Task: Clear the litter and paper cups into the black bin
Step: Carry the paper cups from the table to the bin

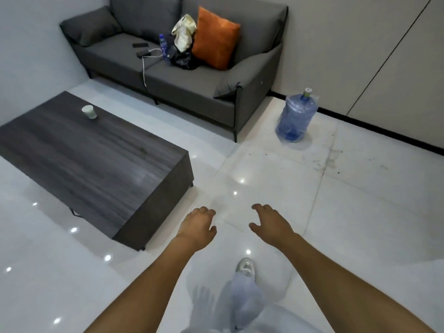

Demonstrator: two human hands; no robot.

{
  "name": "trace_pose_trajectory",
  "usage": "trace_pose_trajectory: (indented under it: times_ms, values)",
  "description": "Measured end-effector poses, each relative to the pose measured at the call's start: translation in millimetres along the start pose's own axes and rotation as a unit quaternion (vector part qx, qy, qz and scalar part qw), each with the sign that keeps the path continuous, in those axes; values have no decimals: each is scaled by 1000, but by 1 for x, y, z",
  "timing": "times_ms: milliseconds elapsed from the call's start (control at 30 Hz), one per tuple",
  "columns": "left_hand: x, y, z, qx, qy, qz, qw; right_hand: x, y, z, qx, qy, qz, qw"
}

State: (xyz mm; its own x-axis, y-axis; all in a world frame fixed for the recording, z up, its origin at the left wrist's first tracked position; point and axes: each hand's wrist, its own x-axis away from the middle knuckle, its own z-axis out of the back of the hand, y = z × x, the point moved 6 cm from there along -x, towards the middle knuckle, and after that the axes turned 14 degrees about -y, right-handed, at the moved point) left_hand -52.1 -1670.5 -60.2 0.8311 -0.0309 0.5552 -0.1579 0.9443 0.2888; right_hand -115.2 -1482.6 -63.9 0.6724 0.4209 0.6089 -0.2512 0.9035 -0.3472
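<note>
On table, far left: cup (89,112), upright
Left hand (197,227): nearer; cup lies far-left of it
Grip: both empty, fingers loose; right hand (270,223) too
Bin: unseen

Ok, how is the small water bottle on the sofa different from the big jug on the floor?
The small water bottle stands on the sofa seat; the big jug stands on the floor. The bottle is slim and bare; the jug is wide and wrapped in clear plastic. Both are blue-tinted and upright.
</note>
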Motion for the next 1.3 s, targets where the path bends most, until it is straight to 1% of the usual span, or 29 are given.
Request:
trace_pose_trajectory:
  times_ms: [200,467,733,800,900,1133,1300]
  values:
    - [-99,20,78,21,5,34,999,-102,11,123,47,3,39,998]
    - [-223,0,157,39,4,75,996,-238,-11,209,77,-44,86,992]
    - [-366,-52,270,45,5,85,995,-390,-51,320,86,-51,102,990]
    - [-390,-68,298,59,19,91,994,-423,-64,349,94,-49,105,989]
    - [-415,-97,332,96,35,113,988,-468,-89,378,109,-73,119,984]
    - [-491,-174,408,140,73,191,969,-599,-164,438,173,-112,185,961]
    - [-532,-225,459,201,91,266,938,-685,-232,480,233,-136,245,931]
